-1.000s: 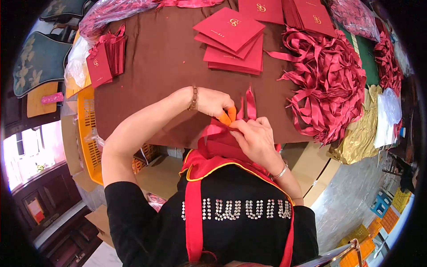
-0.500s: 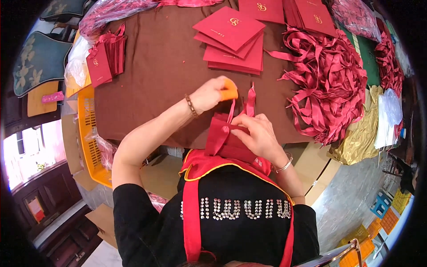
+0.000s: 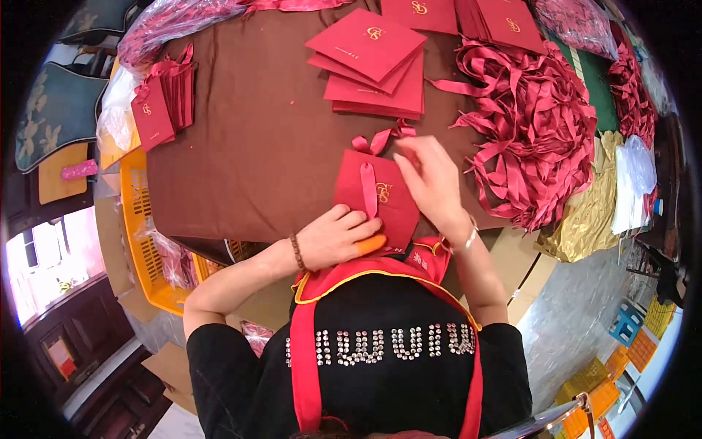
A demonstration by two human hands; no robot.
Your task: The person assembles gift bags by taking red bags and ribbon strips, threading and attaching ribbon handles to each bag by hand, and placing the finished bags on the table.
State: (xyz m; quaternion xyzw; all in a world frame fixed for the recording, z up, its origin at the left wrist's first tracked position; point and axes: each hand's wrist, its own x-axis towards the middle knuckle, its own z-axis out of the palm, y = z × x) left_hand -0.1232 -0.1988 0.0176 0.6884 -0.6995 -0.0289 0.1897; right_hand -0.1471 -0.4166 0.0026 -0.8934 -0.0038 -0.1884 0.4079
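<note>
A flat red paper gift bag (image 3: 353, 183) with a gold emblem lies tilted at the table's front edge, its lower end against the red apron. One pink-red satin ribbon end (image 3: 368, 183) hangs down over its face, while the other ribbon part (image 3: 376, 139) curls beyond the bag's top. My left hand (image 3: 340, 235), with an orange cover on one finger, grips the bag's lower left side, fingers over its face and the ribbon's lower tip. My right hand (image 3: 437, 183) is by the bag's upper right edge, thumb and fingers apart near the ribbon; its far fingers are partly hidden.
Beyond the bag lies a stack of flat red bags (image 3: 373, 47). A heap of red ribbons (image 3: 530, 139) covers the table's right side. Ribboned bags (image 3: 157, 110) stand at the far left, above a yellow plastic crate (image 3: 139, 219). Brown cloth (image 3: 241, 146) covers the table.
My left hand has come down from above the bag, letting go of the raised ribbon, onto the bag's lower left. The bag now lies face up. My right hand has moved up along its right edge.
</note>
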